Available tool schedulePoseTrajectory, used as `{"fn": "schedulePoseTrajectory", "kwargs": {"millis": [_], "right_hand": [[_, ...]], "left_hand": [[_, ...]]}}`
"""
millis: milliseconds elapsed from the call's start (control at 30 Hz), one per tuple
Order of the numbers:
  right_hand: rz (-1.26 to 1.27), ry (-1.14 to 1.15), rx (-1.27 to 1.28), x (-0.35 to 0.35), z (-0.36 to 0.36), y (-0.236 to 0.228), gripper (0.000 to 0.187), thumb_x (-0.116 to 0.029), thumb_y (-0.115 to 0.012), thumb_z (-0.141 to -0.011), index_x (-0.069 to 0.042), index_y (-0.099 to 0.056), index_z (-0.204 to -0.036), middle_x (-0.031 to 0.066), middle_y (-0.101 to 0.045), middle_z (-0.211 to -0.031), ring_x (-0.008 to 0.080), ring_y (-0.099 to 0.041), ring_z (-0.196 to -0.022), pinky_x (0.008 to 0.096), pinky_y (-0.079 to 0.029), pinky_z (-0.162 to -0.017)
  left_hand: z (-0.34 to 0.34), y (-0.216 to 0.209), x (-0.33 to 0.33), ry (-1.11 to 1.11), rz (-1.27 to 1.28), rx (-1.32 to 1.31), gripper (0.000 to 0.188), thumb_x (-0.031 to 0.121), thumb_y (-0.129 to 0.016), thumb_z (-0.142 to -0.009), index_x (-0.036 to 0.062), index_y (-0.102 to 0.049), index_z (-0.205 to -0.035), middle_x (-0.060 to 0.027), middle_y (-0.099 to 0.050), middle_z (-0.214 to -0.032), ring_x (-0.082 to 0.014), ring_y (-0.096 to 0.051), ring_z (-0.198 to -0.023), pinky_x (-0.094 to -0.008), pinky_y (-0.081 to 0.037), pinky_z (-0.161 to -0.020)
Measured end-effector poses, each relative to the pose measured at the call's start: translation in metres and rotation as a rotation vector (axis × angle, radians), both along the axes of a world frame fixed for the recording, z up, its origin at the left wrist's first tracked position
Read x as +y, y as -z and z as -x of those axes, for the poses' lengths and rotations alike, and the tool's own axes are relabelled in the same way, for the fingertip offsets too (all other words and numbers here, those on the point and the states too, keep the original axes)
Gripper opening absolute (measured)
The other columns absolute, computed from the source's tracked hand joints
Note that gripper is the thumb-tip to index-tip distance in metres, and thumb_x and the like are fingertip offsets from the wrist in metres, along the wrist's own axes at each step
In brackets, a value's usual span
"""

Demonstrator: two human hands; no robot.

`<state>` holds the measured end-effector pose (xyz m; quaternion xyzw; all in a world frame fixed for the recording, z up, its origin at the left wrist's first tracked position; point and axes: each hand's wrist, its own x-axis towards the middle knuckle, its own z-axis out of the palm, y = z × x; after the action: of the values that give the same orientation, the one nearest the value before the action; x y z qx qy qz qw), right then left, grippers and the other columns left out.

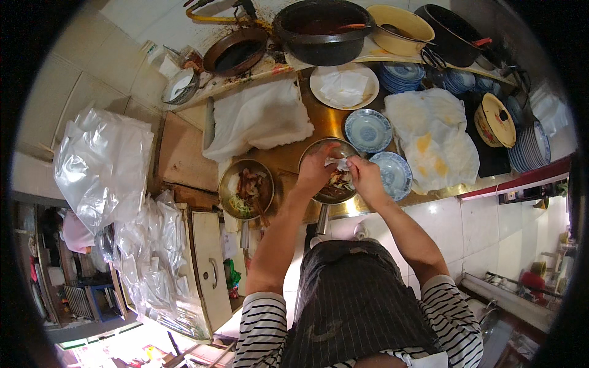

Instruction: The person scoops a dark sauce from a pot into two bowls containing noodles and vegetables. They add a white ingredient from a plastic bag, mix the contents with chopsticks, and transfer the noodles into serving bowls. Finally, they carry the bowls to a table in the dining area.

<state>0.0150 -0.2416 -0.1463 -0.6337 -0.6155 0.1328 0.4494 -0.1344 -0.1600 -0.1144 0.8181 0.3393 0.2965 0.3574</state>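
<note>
Over the right-hand pan (334,195), my left hand (315,169) and my right hand (368,179) are close together, fingers bent. Between their fingertips is a small, limp white piece (337,163); its kind cannot be made out. Dark sauce and pale food show in that pan, partly covered by my hands. To the left sits a second long-handled pan (270,193), holding brown sauced pieces, something white and shredded greens. Two blue-patterned plates, one farther back (368,130) and one nearer (392,176), lie just right of the hands.
White cloths cover things at left (264,116) and right (432,135). A white plate with paper (343,88) stands behind. On the back shelf are a big dark pot (322,46), a yellow basin (400,30) and a brown pan (236,52). Clear plastic bags (104,165) hang left.
</note>
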Motion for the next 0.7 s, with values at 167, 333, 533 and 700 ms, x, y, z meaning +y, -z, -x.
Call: {"fn": "schedulePoseTrajectory", "kwargs": {"millis": [167, 333, 533, 700], "right_hand": [[0.0, 0.028, 0.102, 0.001, -0.001, -0.005, 0.008, -0.008, -0.055, -0.083, -0.006, -0.06, -0.089, 0.0199, -0.059, -0.074, 0.0381, -0.058, -0.066, 0.0405, -0.046, -0.057], [0.061, 0.101, 0.249, 0.0, -0.002, 0.006, 0.013, -0.011, -0.06, -0.082, -0.006, -0.061, -0.093, 0.0176, -0.058, -0.069, 0.0284, -0.059, -0.059, 0.0351, -0.047, -0.055], [0.105, 0.081, 0.252, 0.0, 0.009, 0.002, 0.025, -0.014, -0.07, -0.074, -0.005, -0.062, -0.096, 0.0133, -0.061, -0.076, 0.0241, -0.06, -0.062, 0.0325, -0.048, -0.058], [0.238, 0.113, 0.086, -0.001, 0.012, 0.01, 0.019, -0.016, -0.071, -0.071, -0.002, -0.065, -0.081, 0.0151, -0.06, -0.087, 0.0325, -0.058, -0.079, 0.0356, -0.047, -0.071]], "left_hand": [[0.011, 0.015, 0.004, -0.144, -0.005, 0.154, 0.037, 0.006, -0.065, -0.074, 0.0133, -0.057, -0.109, -0.0109, -0.066, -0.082, -0.031, -0.063, -0.077, -0.0385, -0.05, -0.066], [0.037, 0.039, 0.018, -0.185, -0.168, 0.179, 0.033, 0.008, -0.064, -0.075, 0.0136, -0.058, -0.107, -0.0089, -0.065, -0.078, -0.0307, -0.062, -0.073, -0.0392, -0.05, -0.064], [0.039, 0.038, 0.018, -0.154, 0.031, 0.084, 0.033, 0.006, -0.062, -0.074, 0.013, -0.057, -0.106, -0.0086, -0.064, -0.079, -0.0299, -0.062, -0.074, -0.0398, -0.049, -0.064], [0.035, 0.021, 0.004, -0.191, -0.133, 0.214, 0.036, 0.001, -0.058, -0.074, 0.0106, -0.056, -0.109, -0.0107, -0.064, -0.083, -0.0314, -0.061, -0.075, -0.0404, -0.049, -0.065]]}}
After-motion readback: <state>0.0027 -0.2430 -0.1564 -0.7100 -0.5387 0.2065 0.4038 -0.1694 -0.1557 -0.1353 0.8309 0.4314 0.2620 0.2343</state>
